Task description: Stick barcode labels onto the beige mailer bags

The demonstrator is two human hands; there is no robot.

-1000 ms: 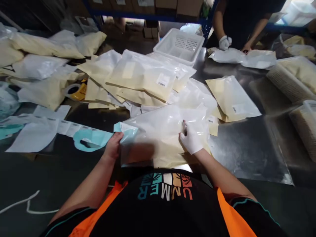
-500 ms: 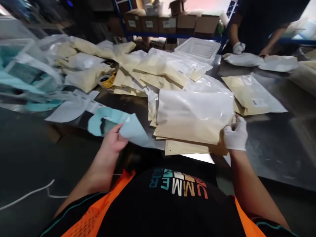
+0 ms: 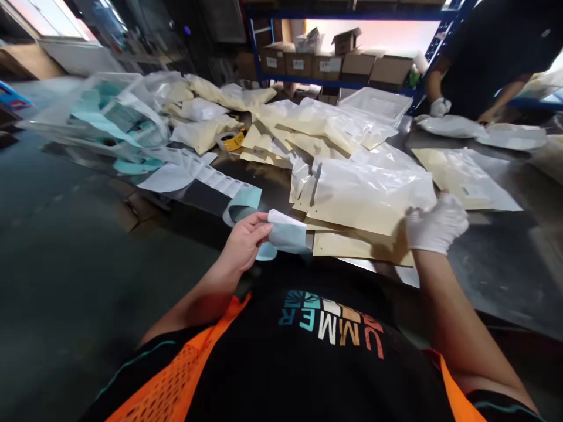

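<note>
My bare left hand [image 3: 247, 239] pinches a light blue label strip [image 3: 288, 235] between thumb and fingers; a white part shows along its top edge. The strip's other end loops behind the hand, joined to a row of white labels [image 3: 215, 179] on the table. My right hand [image 3: 437, 224], in a white glove, is closed at the right edge of a clear-wrapped cream envelope [image 3: 356, 214]. This envelope lies on top of a stack of similar ones, directly right of the strip. Some of the gloved fingers are hidden or blurred.
More wrapped envelopes [image 3: 325, 126] are piled behind the stack, near a yellow tape dispenser [image 3: 233, 140]. At left stands a clear bin [image 3: 57, 120] with blue backing strips. A white basket [image 3: 378, 104] sits at the back. A co-worker's gloved hand [image 3: 440, 107] touches packages across the table.
My left hand has moved right with the label strip, up to the stack's left edge. The strip is now folded differently, showing white. My right hand stays at the stack's right edge. The view has shifted left.
</note>
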